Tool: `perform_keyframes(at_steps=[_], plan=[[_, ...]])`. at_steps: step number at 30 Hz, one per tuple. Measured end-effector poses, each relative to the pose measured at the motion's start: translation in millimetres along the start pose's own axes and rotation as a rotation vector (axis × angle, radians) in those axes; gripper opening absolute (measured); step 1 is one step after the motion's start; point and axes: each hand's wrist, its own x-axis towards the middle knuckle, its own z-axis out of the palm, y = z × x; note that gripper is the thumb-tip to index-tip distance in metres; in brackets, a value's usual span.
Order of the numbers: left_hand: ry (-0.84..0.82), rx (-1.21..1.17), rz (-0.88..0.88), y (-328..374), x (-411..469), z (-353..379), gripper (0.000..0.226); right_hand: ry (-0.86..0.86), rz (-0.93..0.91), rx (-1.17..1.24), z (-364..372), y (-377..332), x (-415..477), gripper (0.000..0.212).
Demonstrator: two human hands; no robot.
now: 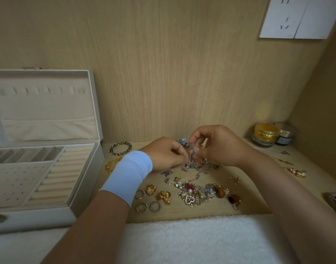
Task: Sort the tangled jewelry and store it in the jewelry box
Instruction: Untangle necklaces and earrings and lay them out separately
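Tangled silver chain with pink beads [191, 159] hangs upright at frame centre, pinched between the fingertips of left hand [167, 152] and right hand [218, 145], open cream jewelry box [87, 183] lying leftward, nearer the left.

We log a white double wall socket plate [297, 18], top R, on the wood-grain back panel [173, 73]. Rear R corner: gold-lidded glass jar [265, 133] beside smaller dark jar [284, 135]. White fluffy towel [192, 239] at near edge.

Pale wood-grain wall [163, 63] with a white socket plate [283, 18].
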Motion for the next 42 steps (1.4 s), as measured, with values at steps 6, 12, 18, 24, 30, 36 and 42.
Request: perform_keyframes(at_steps=[6, 12, 18, 24, 30, 36, 42], plan=[[0.032, -0.228, 0.010, 0.6, 2.0, 1.8, 0.017, 0.015, 0.076, 0.269, -2.6, 0.2, 0.5, 0.024], [0.055, -0.344, 0.050, 6.1, -0.3, 4.9, 0.004, -0.015, 0.112, 0.433, -9.9, -0.8, -1.5, 0.019], [0.161, -0.338, 0.018, 3.1, 0.3, 0.3, 0.011, -0.058, 0.192, 0.587, -12.4, -1.0, -0.7, 0.021], [0.274, -0.321, 0.023, 6.0, -1.0, 0.1, 0.007, -0.079, 0.281, 0.637, -13.7, -3.6, -2.6, 0.022], [0.332, -0.357, 0.085, 8.8, 1.3, 2.4, 0.021, -0.075, 0.299, 0.663, -12.8, -3.6, -2.2, 0.021], [0.319, -0.401, 0.091, 9.5, 1.7, 2.2, 0.028, -0.118, 0.281, 0.578, -10.6, -2.2, -1.9, 0.014], [0.241, -0.341, 0.054, 8.6, -0.1, -1.9, 0.023, -0.098, 0.228, 0.639, -9.8, -0.3, -0.2, 0.020]])
